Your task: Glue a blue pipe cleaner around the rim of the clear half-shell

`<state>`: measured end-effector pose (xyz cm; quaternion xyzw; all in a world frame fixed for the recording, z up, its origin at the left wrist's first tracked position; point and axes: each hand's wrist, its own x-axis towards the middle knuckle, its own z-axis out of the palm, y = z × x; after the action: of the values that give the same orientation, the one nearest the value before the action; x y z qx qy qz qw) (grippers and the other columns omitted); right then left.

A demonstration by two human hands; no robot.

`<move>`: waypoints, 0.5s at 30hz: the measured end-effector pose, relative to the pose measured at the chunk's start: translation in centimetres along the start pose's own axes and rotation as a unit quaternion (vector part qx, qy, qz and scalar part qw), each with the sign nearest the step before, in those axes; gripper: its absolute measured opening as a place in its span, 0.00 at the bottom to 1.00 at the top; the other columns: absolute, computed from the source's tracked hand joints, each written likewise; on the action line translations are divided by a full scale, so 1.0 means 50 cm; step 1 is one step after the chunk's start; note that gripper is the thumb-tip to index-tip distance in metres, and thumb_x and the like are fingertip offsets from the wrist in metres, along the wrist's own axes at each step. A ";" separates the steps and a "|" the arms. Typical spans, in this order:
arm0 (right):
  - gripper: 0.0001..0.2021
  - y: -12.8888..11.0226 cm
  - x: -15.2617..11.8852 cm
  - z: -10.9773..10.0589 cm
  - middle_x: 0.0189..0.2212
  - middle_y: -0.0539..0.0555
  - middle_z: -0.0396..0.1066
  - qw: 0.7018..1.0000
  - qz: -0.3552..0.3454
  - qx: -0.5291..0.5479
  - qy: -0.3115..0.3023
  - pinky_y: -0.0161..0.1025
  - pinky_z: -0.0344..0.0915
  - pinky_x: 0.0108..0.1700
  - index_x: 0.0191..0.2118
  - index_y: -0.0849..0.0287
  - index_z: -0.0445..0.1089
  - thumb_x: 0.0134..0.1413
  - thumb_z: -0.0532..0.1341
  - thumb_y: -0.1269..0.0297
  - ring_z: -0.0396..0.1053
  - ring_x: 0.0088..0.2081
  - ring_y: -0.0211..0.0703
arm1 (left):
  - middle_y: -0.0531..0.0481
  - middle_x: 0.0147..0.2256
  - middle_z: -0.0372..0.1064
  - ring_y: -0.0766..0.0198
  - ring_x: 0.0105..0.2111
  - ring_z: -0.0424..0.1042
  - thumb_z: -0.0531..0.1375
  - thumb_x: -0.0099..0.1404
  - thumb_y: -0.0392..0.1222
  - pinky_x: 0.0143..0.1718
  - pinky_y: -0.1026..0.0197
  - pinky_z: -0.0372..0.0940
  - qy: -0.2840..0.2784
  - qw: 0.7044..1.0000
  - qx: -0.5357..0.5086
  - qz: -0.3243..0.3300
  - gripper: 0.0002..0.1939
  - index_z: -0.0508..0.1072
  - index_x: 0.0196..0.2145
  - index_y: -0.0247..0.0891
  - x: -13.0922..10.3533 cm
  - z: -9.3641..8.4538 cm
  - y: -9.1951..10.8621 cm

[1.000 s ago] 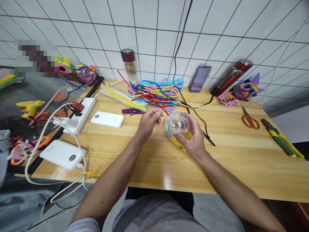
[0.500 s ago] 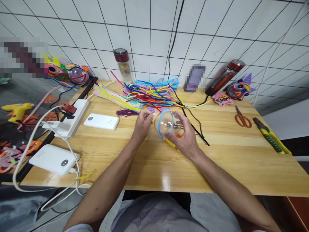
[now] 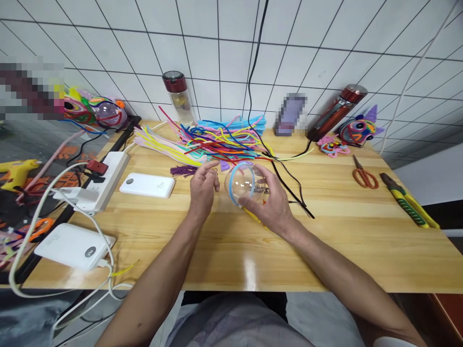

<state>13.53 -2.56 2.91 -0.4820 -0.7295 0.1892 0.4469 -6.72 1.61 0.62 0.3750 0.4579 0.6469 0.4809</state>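
My right hand (image 3: 273,207) grips a clear round ball (image 3: 248,185) from its right side, thumb in front and fingers behind. A light-blue strip (image 3: 231,185) rings the ball. To the left of it, my left hand (image 3: 203,189) is raised, apart from the ball, its index finger stretched out and the other fingers bent. I see nothing held in the left hand. Beneath the ball shows part of a yellow object (image 3: 253,218), mostly covered by the right hand. Purple pieces (image 3: 224,166) lie just behind the ball, and a dark purple bundle (image 3: 183,171) lies behind the left hand.
Colourful pipe cleaners (image 3: 220,140) are heaped at the back. Left stand white power banks (image 3: 147,185), a power strip (image 3: 104,180) and loose cables. Scissors (image 3: 364,176), pliers (image 3: 407,202), a red flask (image 3: 338,111) and a decorated ball (image 3: 358,130) are on the right.
My left hand has moved left, away from the ball, and its pinched fingers have loosened. The right hand still holds the ball, which has shifted slightly left in view.
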 end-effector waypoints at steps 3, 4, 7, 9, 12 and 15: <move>0.45 0.014 -0.009 0.001 0.66 0.67 0.75 0.999 -0.038 -0.021 0.016 0.63 0.79 0.60 0.75 0.52 0.62 0.62 0.70 0.32 0.76 0.64 0.66 | 0.57 0.26 0.69 0.66 0.28 0.68 0.68 0.62 0.46 0.34 0.62 0.65 -0.023 0.999 -0.010 0.021 0.15 0.80 0.47 0.41 0.001 -0.003 0.000; 0.45 0.019 -0.010 0.000 0.67 0.68 0.74 0.998 -0.054 -0.029 0.021 0.64 0.79 0.60 0.75 0.52 0.60 0.62 0.70 0.33 0.75 0.65 0.66 | 0.54 0.30 0.73 0.65 0.32 0.71 0.69 0.62 0.46 0.37 0.61 0.67 -0.033 0.999 -0.009 0.021 0.16 0.80 0.48 0.42 0.000 -0.003 0.000; 0.46 0.031 -0.013 -0.001 0.70 0.69 0.71 0.992 -0.110 -0.053 0.033 0.67 0.77 0.63 0.78 0.52 0.56 0.64 0.71 0.39 0.72 0.69 0.68 | 0.47 0.46 0.80 0.57 0.47 0.78 0.73 0.62 0.52 0.49 0.56 0.71 -0.082 0.996 -0.015 -0.010 0.22 0.80 0.52 0.44 -0.009 0.002 0.002; 0.48 0.035 -0.013 0.000 0.72 0.69 0.68 0.986 -0.149 -0.067 0.039 0.69 0.76 0.65 0.80 0.51 0.52 0.64 0.72 0.44 0.69 0.71 0.69 | 0.45 0.56 0.79 0.51 0.58 0.77 0.71 0.65 0.61 0.54 0.52 0.72 -0.133 0.989 -0.038 -0.056 0.26 0.79 0.55 0.45 -0.019 0.007 0.006; 0.50 0.036 -0.012 0.005 0.73 0.68 0.68 0.975 -0.204 -0.081 0.044 0.71 0.73 0.68 0.82 0.50 0.49 0.63 0.74 0.50 0.70 0.71 0.70 | 0.43 0.65 0.74 0.44 0.66 0.73 0.67 0.68 0.69 0.55 0.49 0.74 -0.192 0.975 -0.058 -0.100 0.31 0.79 0.59 0.47 -0.035 0.013 0.014; 0.51 0.037 -0.012 0.011 0.74 0.68 0.67 0.967 -0.241 -0.075 0.040 0.70 0.72 0.70 0.83 0.51 0.47 0.63 0.74 0.54 0.70 0.71 0.70 | 0.42 0.66 0.74 0.41 0.66 0.73 0.68 0.67 0.70 0.55 0.48 0.76 -0.212 0.971 -0.046 -0.101 0.35 0.77 0.61 0.46 -0.046 0.017 0.019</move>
<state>14.14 -2.13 1.06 -0.3317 -0.8178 0.0012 0.4703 -5.62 -0.54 1.68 0.4330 0.3505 0.5212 0.6465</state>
